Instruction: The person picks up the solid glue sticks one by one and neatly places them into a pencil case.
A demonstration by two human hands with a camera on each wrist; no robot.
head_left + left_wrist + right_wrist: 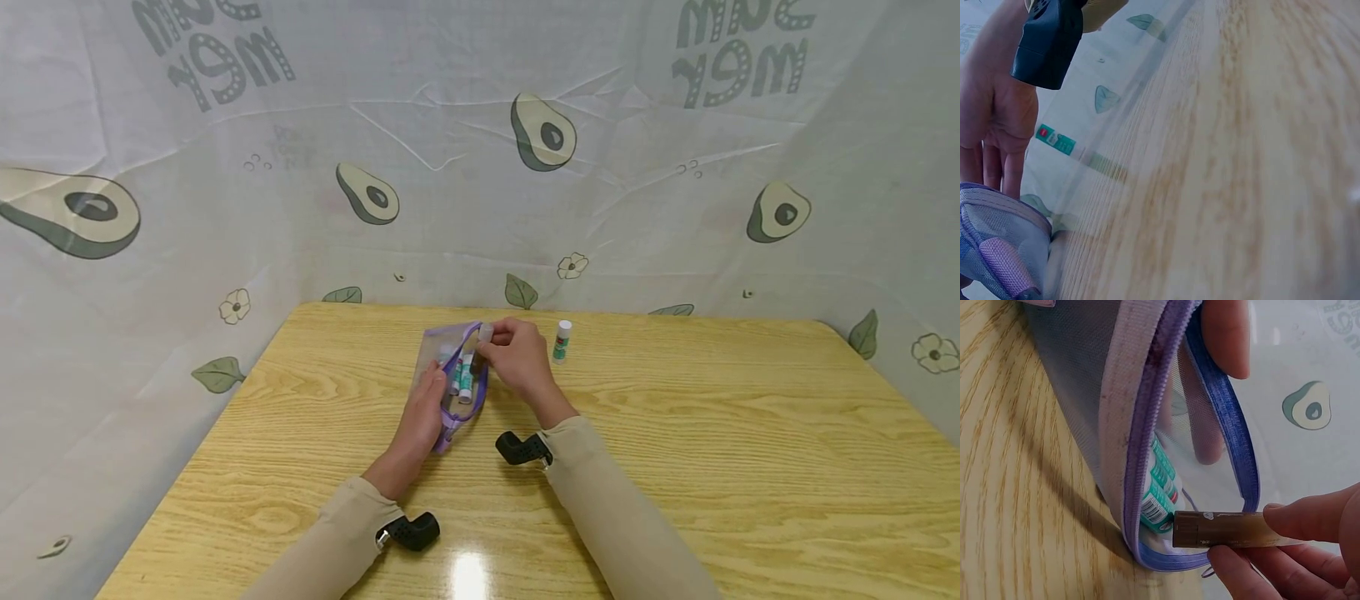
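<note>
My left hand (422,410) holds the near left side of a mesh zip pouch (429,350) with purple edging, its mouth spread apart. Several white-and-green glue sticks (1159,500) lie inside it. At the mouth, my right hand (521,358) pinches a brown tube (1222,529) with a pale, translucent end between thumb and fingers. The tube's dark end points into the pouch in the right wrist view. Another white-capped glue stick (562,342) stands upright on the table, to the right of my right hand. Part of my left hand is hidden by the pouch.
The wood-grain table (712,433) reaches back to a pale cloth (450,225) printed with avocados, leaves and flowers. A black wrist camera mount (414,531) juts from the left sleeve, and another black mount (522,448) from the right.
</note>
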